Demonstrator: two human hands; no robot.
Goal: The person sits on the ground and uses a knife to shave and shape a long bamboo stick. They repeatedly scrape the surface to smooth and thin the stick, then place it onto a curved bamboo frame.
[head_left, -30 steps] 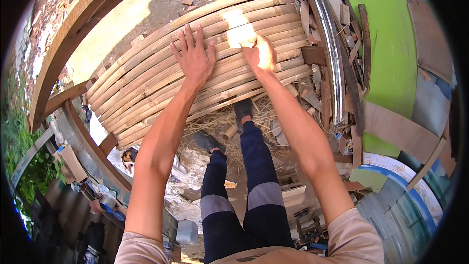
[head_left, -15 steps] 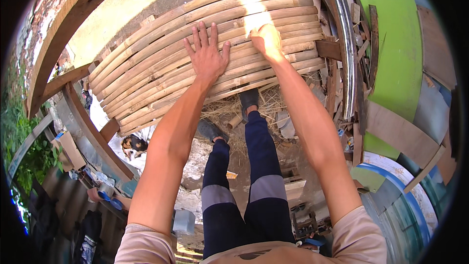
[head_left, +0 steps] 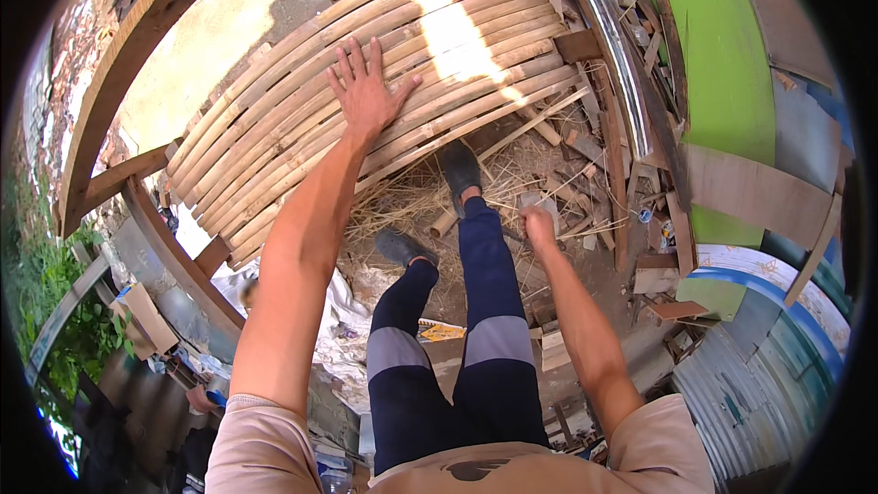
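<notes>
A platform of split bamboo slats (head_left: pixel 274 142) spans a wooden frame in front of me. My left hand (head_left: pixel 368 101) lies flat on the slats near their middle, fingers spread and thumb out to the right. Low beside my right shin, off the near edge of the slats, my right hand (head_left: pixel 538 227) is closed. What it grips, if anything, I cannot make out. Under the platform's near edge, thin bamboo strips and shavings (head_left: pixel 421 206) litter the ground around my dark shoes (head_left: pixel 460 174).
A curved-looking wooden beam (head_left: pixel 137 46) rises at the left. Wood offcuts (head_left: pixel 585 192) lie at the right, beyond them a green panel (head_left: pixel 732 55) and corrugated sheets (head_left: pixel 745 402). A white sack (head_left: pixel 338 320) lies left of my legs. Sunlight falls across the right slats.
My right hand has left the slats and come down toward me beside my right leg. My left hand stays flat on the bamboo. The view has shifted slightly.
</notes>
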